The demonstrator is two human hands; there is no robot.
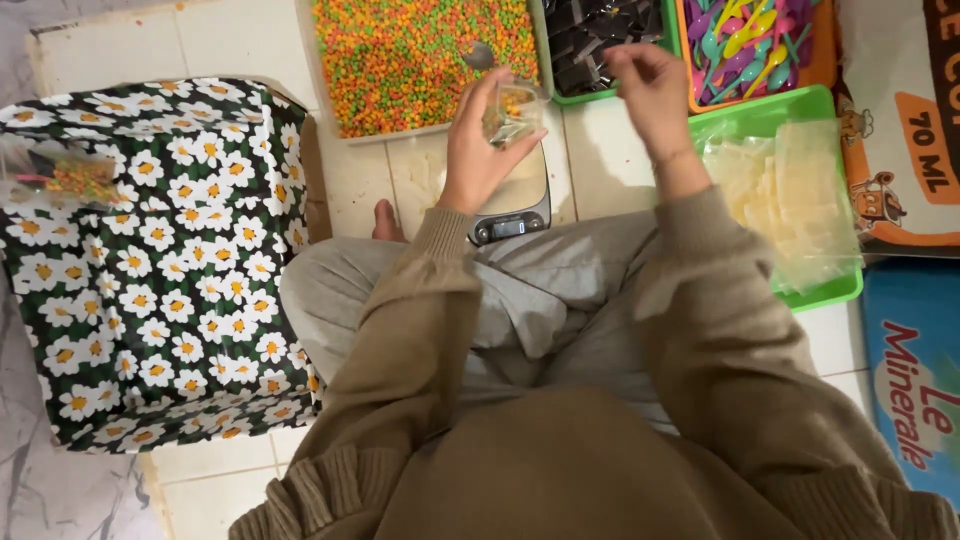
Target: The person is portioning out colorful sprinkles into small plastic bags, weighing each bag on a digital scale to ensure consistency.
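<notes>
while the person sits cross-legged on the tiled floor [230, 40], the left hand [478, 150] is wrapped around a small clear plastic cup [513, 112], holding it tilted just above a digital kitchen scale [513, 205]. the cup shows a few orange and green pellets inside. the right hand [650, 85] hovers just beside the cup's rim, fingers pinched together narrowly — whether anything sits between them, i cannot tell.

directly beyond the cup lies a shallow tray of small orange, green and yellow pellets [400, 60], with a grey spoon bowl [479, 55] resting on them. to its right is a green bin of dark pieces [590, 45], then an orange tray of coloured plastic spoons [750, 40]. nearer the right forearm a green tray [800, 190] holds a stack of clear plastic bags.

on the person's left stands a box draped in daisy-print cloth [160, 260] — a filled clear bag [70, 175] of pellets rests on top. printed cartons [905, 130] line the right edge.
</notes>
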